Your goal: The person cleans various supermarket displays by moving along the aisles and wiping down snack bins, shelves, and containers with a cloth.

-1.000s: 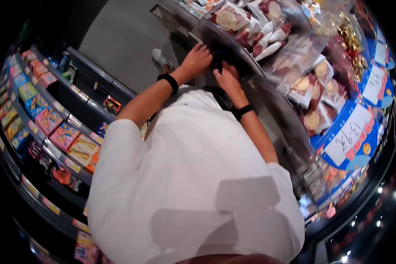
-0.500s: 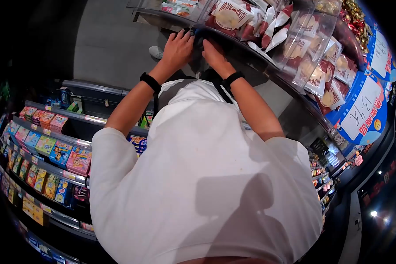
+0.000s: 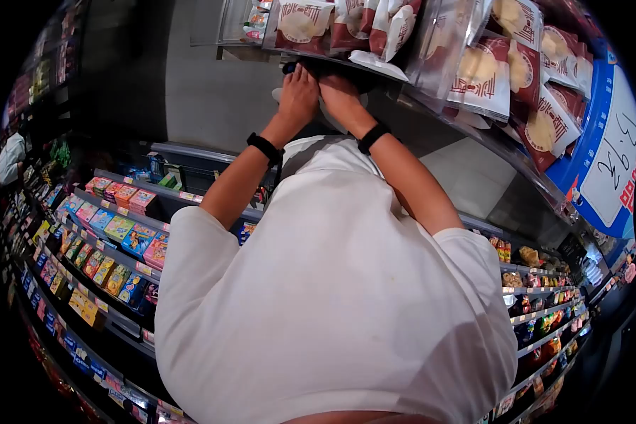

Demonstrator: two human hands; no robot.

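Note:
My left hand [image 3: 300,95] is closed, its fingers bent down over a small dark thing [image 3: 290,68] at the lower edge of the display bin [image 3: 311,53]. Close beside it on the right, my right hand [image 3: 340,96] is also closed, its fingertips curling into the dark under the bin's edge. What either hand grips is too dark to make out. Just above the hands, white and maroon packets [image 3: 302,27] of round biscuits stand in the bin. I wear a black band [image 3: 265,150] on the left wrist and another black band [image 3: 374,138] on the right.
Clear plastic dividers [image 3: 438,49] split the bin, with more biscuit packets on the right. A blue price sign [image 3: 608,162] hangs at its right end. Shelves of small boxes [image 3: 131,237] curve along the left, and shelves of snacks [image 3: 544,304] along the right. Grey floor [image 3: 205,99] lies beyond.
The view has turned, so the shelves, bin and price sign sit differently in it. My hands are closer together, and the right fingers are now further under the bin's edge.

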